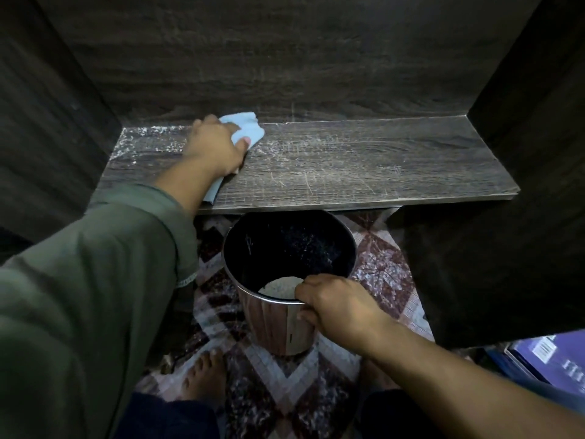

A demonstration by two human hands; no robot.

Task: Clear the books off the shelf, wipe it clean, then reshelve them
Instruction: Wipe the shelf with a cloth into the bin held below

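While shelf (348, 166) stands bare of books, clearing looks done; wiping underway. Left hand (215, 147) grips blue cloth (248, 128), pressed on board toward 11 o'clock. White dust (148, 137) shows at 10 o'clock, unwiped. Right hand (335, 308) clasps rim of bin (272, 324) at 6 o'clock, below front edge. Books (550, 359) lie low at 4 o'clock; reshelving not yet begun.

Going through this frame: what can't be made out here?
Head view:
- Books: cut off by the frame's right edge and the cabinet side; count and titles unreadable.
- Cloth: mostly under the left hand; full shape hidden.
- Bin: inside too dark to tell contents; right hand covers part of the rim.
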